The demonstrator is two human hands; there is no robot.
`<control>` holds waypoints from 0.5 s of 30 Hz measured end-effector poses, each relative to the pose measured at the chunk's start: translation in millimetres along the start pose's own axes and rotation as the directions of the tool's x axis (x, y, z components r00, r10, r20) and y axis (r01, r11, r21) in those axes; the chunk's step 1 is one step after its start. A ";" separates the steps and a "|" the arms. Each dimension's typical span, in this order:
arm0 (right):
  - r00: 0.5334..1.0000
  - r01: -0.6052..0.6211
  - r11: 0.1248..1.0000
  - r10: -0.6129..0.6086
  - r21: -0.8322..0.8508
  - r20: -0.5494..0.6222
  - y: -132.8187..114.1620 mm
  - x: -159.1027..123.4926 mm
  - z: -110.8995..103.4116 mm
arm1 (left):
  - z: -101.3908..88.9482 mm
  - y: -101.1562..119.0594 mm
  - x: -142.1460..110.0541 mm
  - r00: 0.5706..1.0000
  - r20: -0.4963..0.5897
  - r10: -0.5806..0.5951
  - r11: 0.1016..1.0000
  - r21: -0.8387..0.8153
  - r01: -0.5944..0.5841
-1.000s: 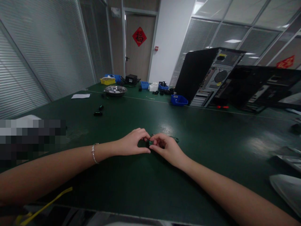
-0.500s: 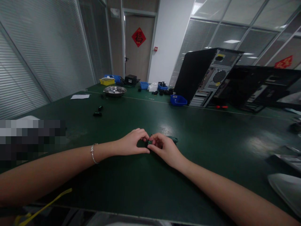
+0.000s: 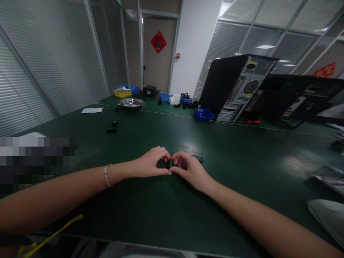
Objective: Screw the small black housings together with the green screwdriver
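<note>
A small dark part with a green face sits between my two hands at the middle of the table; its exact kind is too small to tell. My left hand curves round its left side, thumb and fingertips closing toward it. From the right, my right hand pinches the same part between thumb and fingers. Behind the right hand lies a green-handled tool, mostly hidden. Farther off to the left rest two small black parts with green marks, one in front of the other.
On the green table stand a metal bowl, a yellow bin and a blue bin. A black computer tower stands at the back right. A red-handled tool lies beside it. White paper lies left.
The right fingers and thumb have shifted slightly, and more of the small part's green face shows between the hands. Otherwise the arms and the table stay the same.
</note>
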State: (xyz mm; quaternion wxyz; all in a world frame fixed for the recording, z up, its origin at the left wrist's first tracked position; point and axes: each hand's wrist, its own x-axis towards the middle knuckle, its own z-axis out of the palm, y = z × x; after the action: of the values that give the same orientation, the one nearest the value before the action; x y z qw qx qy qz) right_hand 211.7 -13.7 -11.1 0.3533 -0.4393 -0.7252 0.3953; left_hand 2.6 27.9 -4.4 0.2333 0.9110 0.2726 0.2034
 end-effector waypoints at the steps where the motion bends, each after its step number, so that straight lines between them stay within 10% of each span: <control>1: 1.000 0.009 1.000 -0.009 -0.004 0.004 0.7 -0.5 -0.9 | 0.0 0.0 0.1 1.000 0.001 0.002 1.000 0.002 -0.002; 15: 0.962 0.269 0.888 -0.227 -0.374 0.154 -8.9 -8.7 -15.1 | -4.5 3.5 -1.3 1.000 0.020 -0.007 1.000 -0.012 0.007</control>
State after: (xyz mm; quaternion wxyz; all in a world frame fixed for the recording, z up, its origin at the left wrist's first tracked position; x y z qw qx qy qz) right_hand 224.7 -20.3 1.9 0.2671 -0.3830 -0.8573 0.2167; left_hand 0.8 25.9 0.9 0.2421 0.9106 0.2721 0.1954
